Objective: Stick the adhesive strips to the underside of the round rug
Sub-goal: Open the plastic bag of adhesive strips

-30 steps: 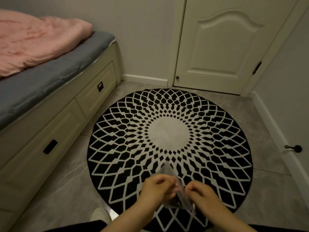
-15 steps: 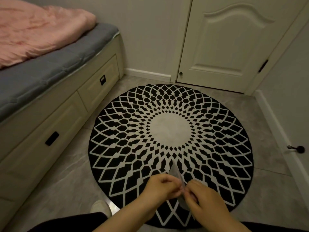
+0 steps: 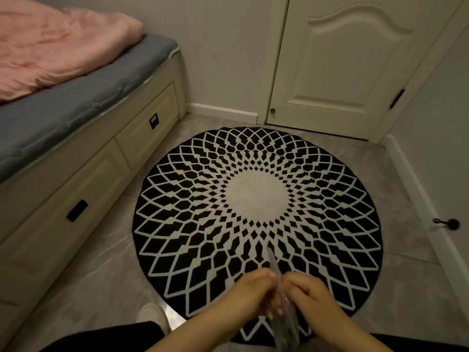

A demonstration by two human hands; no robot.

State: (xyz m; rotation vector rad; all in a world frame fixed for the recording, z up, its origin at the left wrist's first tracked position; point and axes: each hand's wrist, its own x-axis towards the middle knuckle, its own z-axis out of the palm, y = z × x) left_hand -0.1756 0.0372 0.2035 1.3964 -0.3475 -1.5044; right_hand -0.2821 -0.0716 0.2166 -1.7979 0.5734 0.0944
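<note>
Head view. Clear packet (image 3: 283,318): thin transparent plastic, held upright edge-on above near rim of rug, contents not discernible. Left hand (image 3: 252,292): fingers pinched on packet's left side. Right hand (image 3: 308,293): fingers pinched on its right side, hands nearly touching. Round rug (image 3: 256,224): black-and-white diamond pattern, pale centre, flat on grey tile floor (image 3: 96,273), patterned side up. White shoe (image 3: 152,316) just beside rug's near-left edge. Bed (image 3: 76,138) with drawers at left, pink duvet (image 3: 50,52) on top. Cream door (image 3: 350,59) beyond rug.
</note>
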